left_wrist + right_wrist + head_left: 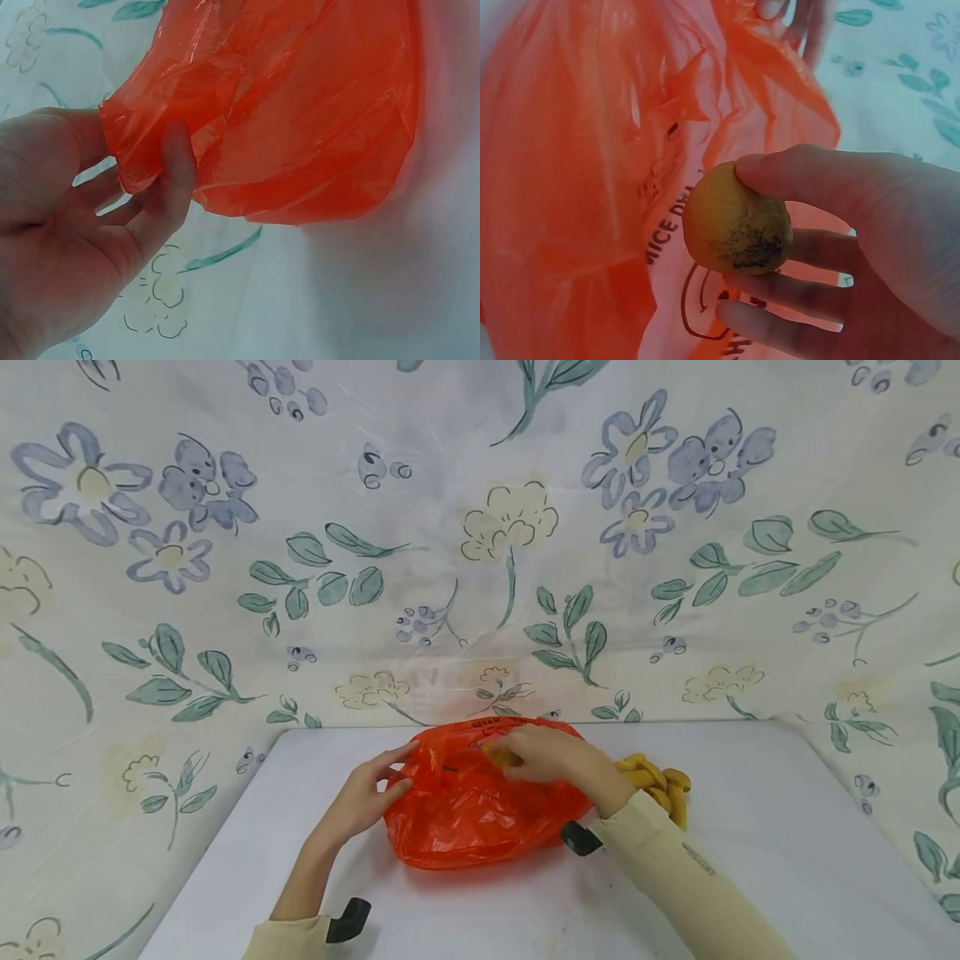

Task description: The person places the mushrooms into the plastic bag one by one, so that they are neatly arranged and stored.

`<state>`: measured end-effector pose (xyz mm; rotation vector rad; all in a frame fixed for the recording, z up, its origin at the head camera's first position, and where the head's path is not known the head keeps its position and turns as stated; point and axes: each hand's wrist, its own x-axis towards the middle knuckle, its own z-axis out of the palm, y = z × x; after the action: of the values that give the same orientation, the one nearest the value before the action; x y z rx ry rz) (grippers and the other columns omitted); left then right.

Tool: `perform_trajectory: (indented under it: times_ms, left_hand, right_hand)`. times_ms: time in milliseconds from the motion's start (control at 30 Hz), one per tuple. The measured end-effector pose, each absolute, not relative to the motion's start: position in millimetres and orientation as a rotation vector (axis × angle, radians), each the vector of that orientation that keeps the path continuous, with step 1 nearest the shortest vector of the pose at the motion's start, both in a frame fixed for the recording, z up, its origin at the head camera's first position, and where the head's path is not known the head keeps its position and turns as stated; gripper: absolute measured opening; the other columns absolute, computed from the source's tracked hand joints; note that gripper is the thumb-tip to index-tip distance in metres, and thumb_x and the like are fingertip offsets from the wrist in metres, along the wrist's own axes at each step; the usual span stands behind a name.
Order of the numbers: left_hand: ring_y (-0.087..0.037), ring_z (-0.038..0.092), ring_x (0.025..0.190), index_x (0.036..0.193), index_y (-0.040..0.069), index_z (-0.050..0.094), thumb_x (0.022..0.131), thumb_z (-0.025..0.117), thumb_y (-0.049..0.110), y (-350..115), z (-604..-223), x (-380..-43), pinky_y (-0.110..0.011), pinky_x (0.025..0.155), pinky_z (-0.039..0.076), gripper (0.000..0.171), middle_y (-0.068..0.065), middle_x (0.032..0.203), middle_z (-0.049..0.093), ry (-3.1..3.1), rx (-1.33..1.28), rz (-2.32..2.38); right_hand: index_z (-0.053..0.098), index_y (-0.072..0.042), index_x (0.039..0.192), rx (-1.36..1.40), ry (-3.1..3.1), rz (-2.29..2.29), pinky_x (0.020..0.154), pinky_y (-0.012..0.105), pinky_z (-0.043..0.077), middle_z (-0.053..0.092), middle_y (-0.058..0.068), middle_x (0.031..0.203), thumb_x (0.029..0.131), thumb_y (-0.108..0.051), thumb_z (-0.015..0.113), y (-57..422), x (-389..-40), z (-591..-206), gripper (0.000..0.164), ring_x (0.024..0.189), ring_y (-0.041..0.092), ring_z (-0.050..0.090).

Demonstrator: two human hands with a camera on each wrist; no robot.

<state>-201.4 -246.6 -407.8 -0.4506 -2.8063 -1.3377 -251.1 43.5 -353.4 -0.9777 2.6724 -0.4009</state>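
Note:
A red plastic bag [465, 827] with dark printing lies crumpled at the middle of the white table. On its left side my left hand [367, 793] holds the edge of the bag; in the left wrist view, the thumb and fingers of that hand [97, 217] lie around the thin red plastic [300, 112]. My right hand [547, 756] is over the bag, gripping a round yellow fruit [735, 217] with a blackened patch on its skin. In the right wrist view the thumb presses on its top and the fingers are beneath, against the printed plastic.
A yellow-brown looped bunch [677, 781], like twisted fingers of fruit, lies right of the bag, partly behind my right forearm. The white table [795, 843] reaches back to a flowered cloth [450, 568] that hangs behind and at both sides.

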Motion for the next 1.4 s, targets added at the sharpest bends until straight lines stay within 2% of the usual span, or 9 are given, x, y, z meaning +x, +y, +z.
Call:
perform_trajectory:
  times_ms: [167,367,633,1400]
  left_hand:
    - [-0.032,0.062,0.11,0.147,0.016,0.046,0.094,0.06,0.003,-246.9,-407.7,-201.6,-0.029,0.078,0.061,0.057,-0.018,0.138,0.056,-2.804,-0.454,-1.343]
    - [-0.033,0.062,0.11,0.147,0.016,0.046,0.094,0.06,0.003,-246.6,-407.9,-201.8,-0.029,0.079,0.061,0.057,-0.018,0.138,0.056,-2.805,-0.457,-1.336]
    - [-0.034,0.062,0.111,0.147,0.016,0.046,0.094,0.061,0.002,-245.4,-408.2,-201.8,-0.029,0.079,0.061,0.057,-0.018,0.138,0.056,-2.81,-0.451,-1.34]
    - [-0.031,0.063,0.107,0.147,0.016,0.047,0.094,0.061,0.003,-246.5,-409.7,-202.3,-0.028,0.077,0.061,0.056,-0.018,0.136,0.058,-2.808,-0.462,-1.312]
  right_hand:
    - [0.059,-0.024,0.137,-0.951,2.601,-0.454,0.089,0.027,0.053,0.065,-0.005,0.116,0.094,-0.019,0.066,36.3,-257.9,-355.8,0.044,0.098,0.014,0.056]
    - [0.061,-0.019,0.133,-0.917,2.515,-0.531,0.095,0.029,0.053,0.066,-0.006,0.114,0.094,-0.015,0.065,27.1,-265.8,-367.7,0.039,0.1,0.013,0.057]
    - [0.063,-0.023,0.13,-0.792,2.519,-0.524,0.1,0.036,0.052,0.064,-0.004,0.119,0.092,-0.015,0.068,17.2,-273.0,-380.7,0.04,0.109,0.016,0.055]
    - [0.063,-0.023,0.129,-0.701,2.525,-0.544,0.102,0.041,0.049,0.063,-0.004,0.115,0.09,-0.017,0.071,9.0,-285.0,-398.7,0.041,0.104,0.018,0.052]
